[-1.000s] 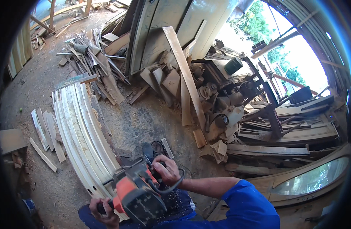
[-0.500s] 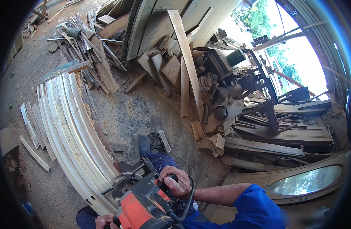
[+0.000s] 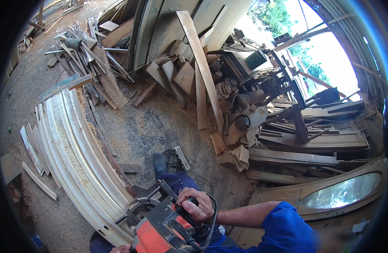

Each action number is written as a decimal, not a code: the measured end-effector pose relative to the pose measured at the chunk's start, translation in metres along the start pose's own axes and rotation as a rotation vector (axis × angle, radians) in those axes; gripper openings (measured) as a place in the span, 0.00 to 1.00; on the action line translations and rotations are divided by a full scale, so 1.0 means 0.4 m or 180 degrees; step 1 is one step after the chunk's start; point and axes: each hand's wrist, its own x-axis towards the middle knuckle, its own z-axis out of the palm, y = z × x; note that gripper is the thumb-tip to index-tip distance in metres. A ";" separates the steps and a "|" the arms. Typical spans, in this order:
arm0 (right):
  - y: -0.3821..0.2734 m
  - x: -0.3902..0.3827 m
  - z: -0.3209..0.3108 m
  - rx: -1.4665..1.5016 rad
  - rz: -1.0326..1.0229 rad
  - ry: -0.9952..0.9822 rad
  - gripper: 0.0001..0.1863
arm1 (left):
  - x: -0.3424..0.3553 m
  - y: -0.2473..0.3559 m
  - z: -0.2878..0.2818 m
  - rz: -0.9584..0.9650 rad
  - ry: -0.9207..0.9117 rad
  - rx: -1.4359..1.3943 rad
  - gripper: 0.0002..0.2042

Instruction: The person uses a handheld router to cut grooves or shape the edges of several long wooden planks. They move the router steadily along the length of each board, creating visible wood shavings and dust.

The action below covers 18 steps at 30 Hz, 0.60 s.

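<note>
Right hand: right hand [image 3: 197,205] sits low in the frame, just right of centre, fingers curled tight around the dark rear handle of the circular saw [image 3: 160,227]; knuckles face up and toward the upper left.
Right arm: bare forearm runs from the hand toward the lower right, where a blue sleeve [image 3: 282,230] covers the upper arm; the elbow is bent outward.
Left hand: left hand [image 3: 119,248] shows only as a sliver at the bottom edge, left of the saw; whether it grips anything cannot be told.
Saw position: bottom centre of the frame, its red body partly cut off by the lower edge, its grey blade guard touching the near end of the curved boards [image 3: 71,147].
Saw axis: long axis runs from lower right to upper left, front end toward the curved boards.
Cord: black cord [image 3: 208,230] loops from the handle down past the wrist.
Curved boards: pale stack arcing from upper left down to bottom centre, lying on the sawdust-covered floor [image 3: 147,126].
Foot: dark shoe [image 3: 159,161] above the saw, toe toward the top of the frame.
Surroundings: scrap wood pile [image 3: 88,55] at upper left; long plank [image 3: 200,63] leaning at upper centre; arched window frame [image 3: 341,192] at lower right.
</note>
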 end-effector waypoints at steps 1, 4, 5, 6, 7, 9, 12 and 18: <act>0.001 0.000 0.001 -0.0003 -0.0002 0.0003 0.07 | 0.000 0.005 0.004 -0.0023 0.0030 -0.0038 0.17; -0.003 -0.001 -0.001 -0.0048 0.0082 -0.0034 0.07 | 0.024 0.033 0.017 0.0096 0.0029 0.0200 0.17; -0.006 -0.002 -0.005 -0.0070 0.0116 -0.0056 0.07 | 0.033 0.043 0.023 0.0174 0.0022 0.0337 0.17; -0.004 -0.006 -0.006 -0.0111 0.0118 -0.0059 0.07 | 0.025 0.037 0.021 0.0155 0.0058 0.0240 0.16; 0.003 -0.011 -0.004 -0.0151 0.0120 -0.0059 0.07 | 0.009 0.020 0.014 0.0138 0.0092 0.0142 0.16; 0.003 -0.005 -0.001 -0.0264 0.0103 -0.0020 0.08 | 0.009 0.003 0.013 0.0057 0.0144 0.0047 0.15; -0.003 -0.007 -0.002 -0.0397 0.0227 0.0079 0.10 | 0.013 0.046 0.040 -0.0234 0.0356 0.0174 0.13; -0.022 -0.004 -0.006 -0.0282 0.0191 0.0137 0.12 | 0.023 0.053 0.018 -0.0299 0.0344 0.1200 0.12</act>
